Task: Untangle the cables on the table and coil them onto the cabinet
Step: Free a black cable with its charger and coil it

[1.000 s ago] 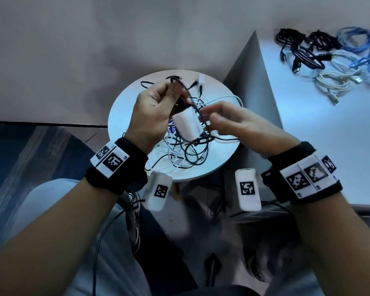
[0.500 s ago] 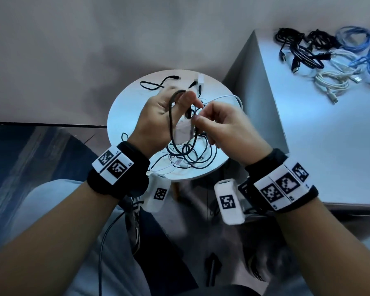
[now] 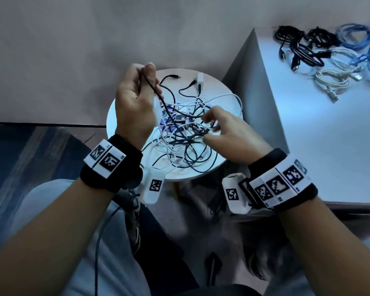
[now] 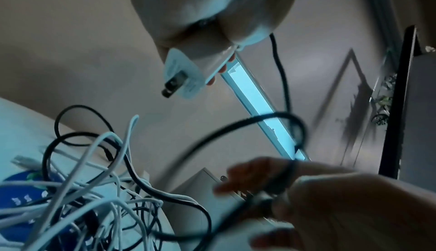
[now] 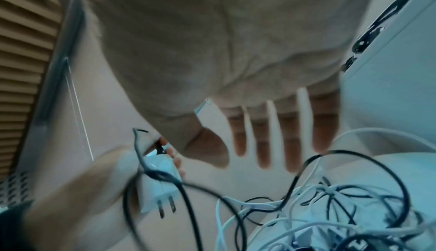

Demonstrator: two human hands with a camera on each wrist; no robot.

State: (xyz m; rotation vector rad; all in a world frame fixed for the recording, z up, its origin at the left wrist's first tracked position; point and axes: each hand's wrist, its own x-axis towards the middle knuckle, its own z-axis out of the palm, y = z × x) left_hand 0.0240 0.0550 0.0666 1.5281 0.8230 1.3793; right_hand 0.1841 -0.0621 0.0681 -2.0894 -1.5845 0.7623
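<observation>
Lying in a loose heap on the round white table (image 3: 124,116), the tangled cables (image 3: 186,135), black & white mixed, cover most of the top; some blue printed item sits under the pile, mostly hidden. One black cable (image 3: 156,90) rises out of the tangle to the left hand (image 3: 135,97), which is raised above the table's left side w/ thumb and fingers pinched on it. That same hand also grips a white charger (image 4: 186,72): the left wrist view shows its plug prongs poking out below the palm, and the right wrist view shows it w/ the black cable looped in front. In the head view the charger is almost fully hidden behind the hand.

The right hand (image 3: 229,133) is low over the right part of the pile. The head view is motion-blurred at the fingertips, but the fingers look spread and relaxed, as in the right wrist view (image 5: 271,130), where they hang straight above the cables. In the left wrist view a black strand seems to cross them; whether it is touching can't be told.

To the right stands the white cabinet (image 3: 308,135), its top carrying coiled cables (image 3: 329,56) in black, white & blue near the far edge, partly cut off by the frame.
</observation>
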